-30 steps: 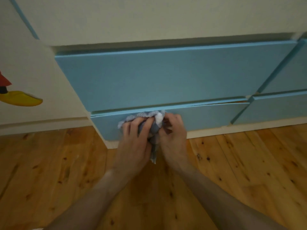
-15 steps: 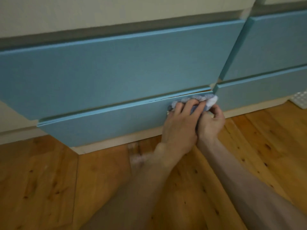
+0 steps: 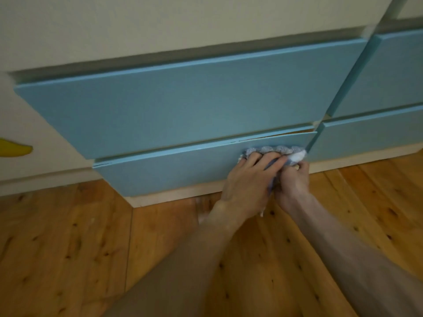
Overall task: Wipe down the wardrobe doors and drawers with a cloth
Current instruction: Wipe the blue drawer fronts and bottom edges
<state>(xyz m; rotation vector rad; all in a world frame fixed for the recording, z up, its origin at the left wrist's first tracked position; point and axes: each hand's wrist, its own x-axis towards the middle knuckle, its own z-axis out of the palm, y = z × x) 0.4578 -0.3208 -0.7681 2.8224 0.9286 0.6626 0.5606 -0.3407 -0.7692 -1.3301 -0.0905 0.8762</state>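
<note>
A bunched grey-blue and white cloth point(image 3: 278, 151) is pressed against the right end of the bottom blue drawer point(image 3: 174, 168), just under its top edge. My left hand point(image 3: 248, 181) lies over the cloth with its fingers curled on it. My right hand point(image 3: 293, 183) grips the cloth's right side, close beside the left hand. A larger blue drawer point(image 3: 183, 106) sits directly above. The cream wardrobe door point(image 3: 160, 21) fills the top of the view.
Two more blue drawers point(image 3: 377, 131) stand to the right, past a narrow gap. A cream plinth point(image 3: 174, 197) runs under the drawers. Knotty wooden floorboards point(image 3: 68, 252) fill the foreground. A yellow sticker point(image 3: 13, 147) is on the cream panel at far left.
Both hands slid the cloth rightward along the bottom drawer, from near its left end to its right end. In the last half second they barely shifted.
</note>
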